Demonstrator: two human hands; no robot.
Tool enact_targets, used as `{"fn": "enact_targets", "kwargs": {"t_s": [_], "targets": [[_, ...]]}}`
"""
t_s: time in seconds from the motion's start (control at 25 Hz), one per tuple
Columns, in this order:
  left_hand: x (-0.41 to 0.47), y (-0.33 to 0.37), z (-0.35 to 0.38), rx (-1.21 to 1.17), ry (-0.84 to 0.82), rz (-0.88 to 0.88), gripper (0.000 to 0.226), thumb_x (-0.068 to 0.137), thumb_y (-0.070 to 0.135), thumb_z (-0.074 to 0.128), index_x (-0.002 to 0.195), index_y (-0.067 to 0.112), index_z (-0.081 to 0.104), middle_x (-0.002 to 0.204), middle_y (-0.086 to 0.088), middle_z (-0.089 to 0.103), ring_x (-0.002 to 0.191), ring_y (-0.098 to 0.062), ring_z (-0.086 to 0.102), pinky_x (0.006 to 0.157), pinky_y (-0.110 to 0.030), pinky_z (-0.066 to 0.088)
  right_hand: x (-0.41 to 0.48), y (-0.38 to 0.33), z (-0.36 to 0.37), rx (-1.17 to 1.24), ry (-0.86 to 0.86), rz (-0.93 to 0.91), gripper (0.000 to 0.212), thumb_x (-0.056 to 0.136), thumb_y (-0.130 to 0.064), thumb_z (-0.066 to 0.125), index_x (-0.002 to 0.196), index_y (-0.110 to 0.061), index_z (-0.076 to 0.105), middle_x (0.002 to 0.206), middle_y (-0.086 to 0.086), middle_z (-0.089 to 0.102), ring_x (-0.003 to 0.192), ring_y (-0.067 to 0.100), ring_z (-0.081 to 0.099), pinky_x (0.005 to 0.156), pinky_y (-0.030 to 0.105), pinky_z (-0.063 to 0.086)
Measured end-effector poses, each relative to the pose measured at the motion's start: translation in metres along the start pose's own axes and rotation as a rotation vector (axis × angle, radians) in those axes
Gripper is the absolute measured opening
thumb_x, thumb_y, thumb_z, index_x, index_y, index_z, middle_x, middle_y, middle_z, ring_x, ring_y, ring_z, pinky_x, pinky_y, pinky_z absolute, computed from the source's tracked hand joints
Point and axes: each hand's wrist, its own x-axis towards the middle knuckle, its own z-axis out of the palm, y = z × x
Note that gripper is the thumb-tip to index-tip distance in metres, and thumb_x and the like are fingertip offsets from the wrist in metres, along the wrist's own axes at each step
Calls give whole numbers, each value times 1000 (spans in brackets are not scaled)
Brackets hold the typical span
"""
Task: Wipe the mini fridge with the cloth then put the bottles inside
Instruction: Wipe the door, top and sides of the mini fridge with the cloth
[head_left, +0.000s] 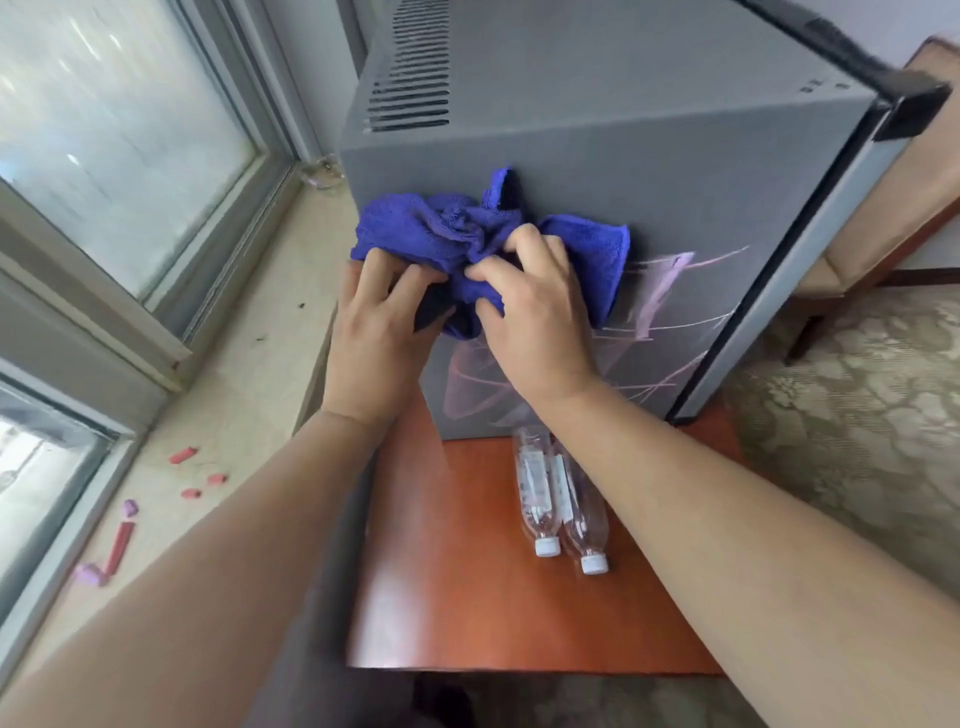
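Left hand (379, 332): grips cloth (436, 234) against the mini fridge (675, 182) side.
Right hand (532, 312): fingers curled, pinching the cloth.

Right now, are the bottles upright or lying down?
Lying down. Both bottles rest on their sides, side by side on the table by the mini fridge, white caps toward the camera.

The cloth (447, 234) is deep blue. The fridge (649, 156) is grey with pink scribbles near its right. White-capped clear bottles (558, 499) lie on a reddish-brown table (457, 597).
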Motion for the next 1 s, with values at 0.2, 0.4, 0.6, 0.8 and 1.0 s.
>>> {"fn": "enact_targets", "kwargs": {"t_s": [0.2, 0.4, 0.6, 0.8, 1.0], "targets": [[7, 84, 60, -55, -15, 43, 14, 92, 18, 75, 104, 13, 72, 102, -8, 60, 87, -27, 40, 79, -34, 43, -20, 86, -52, -84, 9, 32, 19, 78, -2, 67, 95, -9, 74, 99, 12, 58, 91, 33, 52, 82, 45, 48], [23, 169, 117, -127, -1, 107, 18, 85, 3, 76, 101, 10, 73, 97, -9, 62, 84, -25, 39, 74, -36, 44, -37, 172, -102, -141, 76, 99, 23, 76, 1, 67, 95, -10, 72, 101, 8, 56, 95, 30, 50, 87, 37, 46], [20, 187, 140, -143, 26, 119, 25, 84, -4, 72, 104, 12, 74, 96, -8, 62, 83, -26, 41, 74, -37, 46, -45, 192, -107, -148, 126, 119, 20, 75, 1, 67, 92, -9, 70, 103, 7, 55, 96, 29, 48, 90, 27, 39], [12, 162, 123, -122, -20, 102, 27, 86, -3, 68, 107, 13, 72, 99, -7, 60, 84, -26, 38, 68, -42, 47, -47, 173, -83, -134, 138, 132, 21, 75, -3, 67, 94, -11, 69, 103, 6, 52, 96, 31, 48, 91, 33, 40], [-10, 81, 76, -27, -103, 94, 17, 92, 4, 69, 106, 14, 72, 97, -8, 60, 81, -27, 41, 71, -42, 46, -44, 96, -27, -42, 84, 163, 22, 72, 1, 71, 91, -11, 71, 101, 7, 54, 93, 29, 48, 88, 36, 43]]}}
